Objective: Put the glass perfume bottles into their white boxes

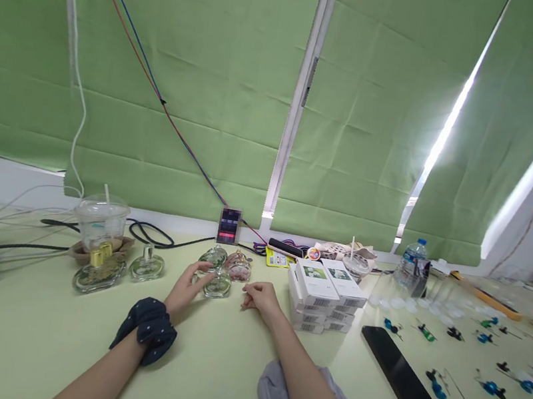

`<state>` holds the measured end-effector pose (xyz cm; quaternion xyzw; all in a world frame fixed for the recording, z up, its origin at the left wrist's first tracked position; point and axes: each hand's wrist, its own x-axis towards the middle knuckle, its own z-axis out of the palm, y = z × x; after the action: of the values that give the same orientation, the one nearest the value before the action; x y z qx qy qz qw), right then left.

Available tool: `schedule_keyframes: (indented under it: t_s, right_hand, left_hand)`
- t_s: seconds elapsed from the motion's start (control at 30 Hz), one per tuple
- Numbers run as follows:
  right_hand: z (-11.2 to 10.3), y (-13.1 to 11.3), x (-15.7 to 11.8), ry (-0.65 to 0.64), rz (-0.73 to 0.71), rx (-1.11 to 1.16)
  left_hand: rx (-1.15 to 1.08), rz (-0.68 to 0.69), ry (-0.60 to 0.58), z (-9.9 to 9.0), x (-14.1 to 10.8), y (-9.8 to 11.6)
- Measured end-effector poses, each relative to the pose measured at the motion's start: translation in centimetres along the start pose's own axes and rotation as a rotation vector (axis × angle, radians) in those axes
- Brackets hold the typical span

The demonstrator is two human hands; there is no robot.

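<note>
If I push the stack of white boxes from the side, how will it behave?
The white boxes look like stiff card, so each should probably keep its shape. They sit in side-by-side piles with no band or wrap visible, so a high push may slide the upper ones off. They are closed, so I can't judge their weight.

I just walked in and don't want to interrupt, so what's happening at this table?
Someone's left hand is at a small glass bottle, fingers beside and partly over it. The right hand is curled just above the table; whether it holds anything is unclear. A pink bottle stands behind, with stacked white boxes to the right.
</note>
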<state>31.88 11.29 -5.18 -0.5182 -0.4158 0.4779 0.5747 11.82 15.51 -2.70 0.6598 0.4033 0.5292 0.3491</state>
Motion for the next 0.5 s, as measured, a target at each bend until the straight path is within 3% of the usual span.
schedule_keyframes:
  t_s: [0.1, 0.2, 0.4, 0.5]
  right_hand:
    - [0.2, -0.6, 0.0, 0.039, -0.022, 0.015]
    - [0.6, -1.3, -0.4, 0.047, -0.099, 0.033]
    - [1.5, -2.7, -1.8, 0.032, -0.391, 0.040]
    - [1.9, -3.2, -2.4, 0.021, -0.465, -0.008]
  left_hand:
    - [0.098, 0.130, -0.122, 0.3, -0.4, 0.0]
    - [0.202, 0.175, -0.184, 0.5, -0.6, -0.5]
    - [0.241, 0.280, -0.314, 1.1, -1.1, -0.2]
    - [0.278, 0.342, -0.361, 1.6, -1.7, 0.4]
